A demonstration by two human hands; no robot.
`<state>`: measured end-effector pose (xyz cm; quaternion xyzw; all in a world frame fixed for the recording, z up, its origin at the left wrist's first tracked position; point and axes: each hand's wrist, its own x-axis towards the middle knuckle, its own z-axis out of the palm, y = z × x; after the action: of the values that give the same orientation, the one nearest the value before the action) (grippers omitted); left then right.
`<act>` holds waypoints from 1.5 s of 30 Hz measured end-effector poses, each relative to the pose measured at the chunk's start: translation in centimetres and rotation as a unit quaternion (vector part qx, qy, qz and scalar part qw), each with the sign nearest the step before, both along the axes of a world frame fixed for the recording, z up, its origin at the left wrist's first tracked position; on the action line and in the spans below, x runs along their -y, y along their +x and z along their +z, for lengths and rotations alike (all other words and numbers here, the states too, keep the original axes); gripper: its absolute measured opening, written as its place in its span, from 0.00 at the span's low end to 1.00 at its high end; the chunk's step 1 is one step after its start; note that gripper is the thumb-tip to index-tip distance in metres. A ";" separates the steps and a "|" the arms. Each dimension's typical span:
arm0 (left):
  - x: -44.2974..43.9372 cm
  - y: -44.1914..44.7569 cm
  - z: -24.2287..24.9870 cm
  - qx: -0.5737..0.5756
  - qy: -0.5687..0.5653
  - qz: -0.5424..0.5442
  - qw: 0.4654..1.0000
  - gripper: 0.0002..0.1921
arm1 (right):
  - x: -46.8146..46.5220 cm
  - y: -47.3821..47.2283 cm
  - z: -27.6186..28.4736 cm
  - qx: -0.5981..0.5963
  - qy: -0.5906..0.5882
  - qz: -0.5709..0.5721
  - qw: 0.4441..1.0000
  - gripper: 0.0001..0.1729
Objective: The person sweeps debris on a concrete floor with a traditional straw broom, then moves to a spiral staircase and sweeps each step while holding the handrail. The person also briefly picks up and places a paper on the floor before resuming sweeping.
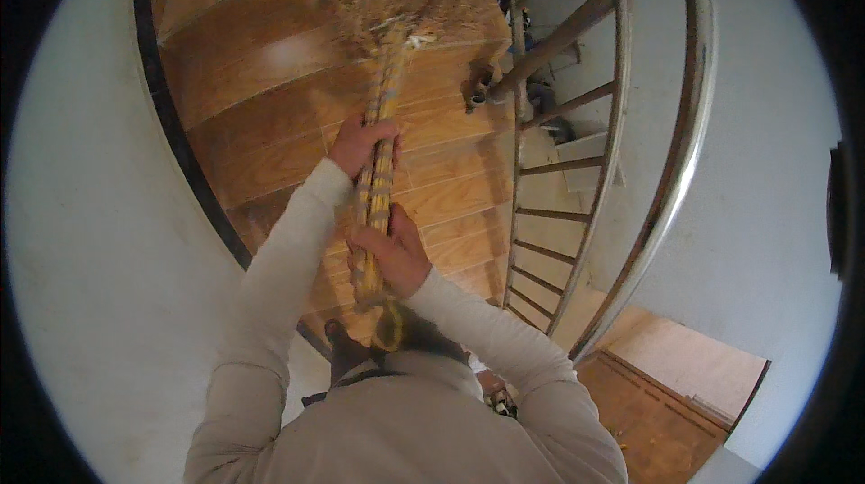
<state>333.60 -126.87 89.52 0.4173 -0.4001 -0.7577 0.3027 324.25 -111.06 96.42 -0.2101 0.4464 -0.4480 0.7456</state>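
Observation:
Both my hands grip the bundled handle (374, 193) of a broom, which is yellow with greyish bands. My left hand (361, 144) wraps it farther up, towards the bristles. Closer to my body, my right hand (395, 251) holds the lower end. The broom's wide brown bristle head (412, 7) fans out over the upper tiled steps and looks blurred. Under the broom run wood-look tiled stairs (270, 95), their edges curving across the view.
A metal railing (696, 112) with crossbars follows the stairs' right side. Small dark objects (478, 90) sit by the railing post. A white wall (88, 213) with a dark skirting strip (182, 146) borders the left. A brown floor (649, 416) shows at lower right.

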 end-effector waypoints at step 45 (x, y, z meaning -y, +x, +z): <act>-2.9 2.2 -6.3 0.376 -0.100 0.041 0.920 0.42 | 15.9 -39.7 15.9 -0.717 -0.071 -0.240 0.650 0.30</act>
<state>335.85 -123.96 83.25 0.6547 -0.5410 -0.4882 0.2010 284.56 -126.96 112.27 -0.4038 0.8437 -0.3512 0.0420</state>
